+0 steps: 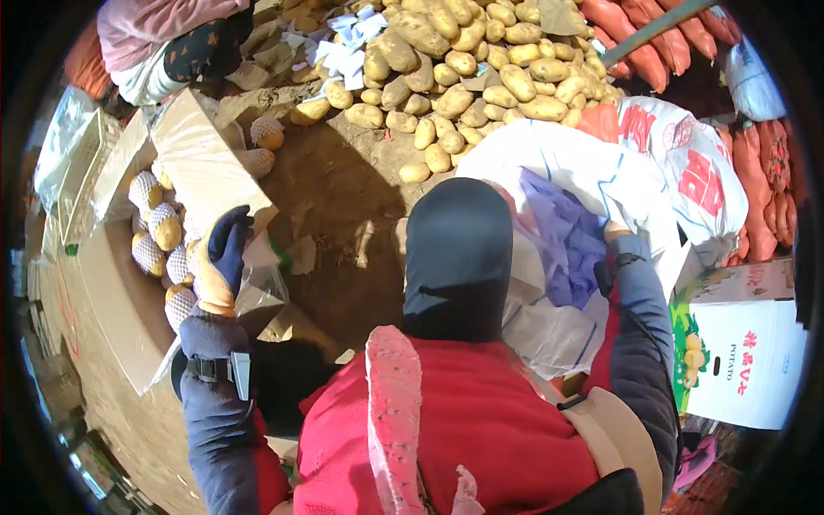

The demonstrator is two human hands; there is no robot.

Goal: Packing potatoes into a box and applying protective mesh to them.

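My left hand [222, 257], in an orange and dark blue work glove, is at the near right side of an open cardboard box [122, 283], beside potatoes in white foam net sleeves [165, 226]. Nothing is plainly held in it, though the palm side is partly hidden. My right hand [617, 230] shows only in part at the edge of a white woven sack [566, 148]; its fingers are hidden. Purple-blue paper sheets [566, 238] lie in the sack's open mouth, left of that hand. Beyond my knee [460, 257], bare potatoes [454, 101] lie heaped on the soil.
A printed potato carton [740, 360] stands at the right, below a filled white sack [702, 174]. Red net sacks [753, 193] line the far right. Another person [154, 45] is at the upper left. Two sleeved potatoes [267, 132] lie beyond the box.
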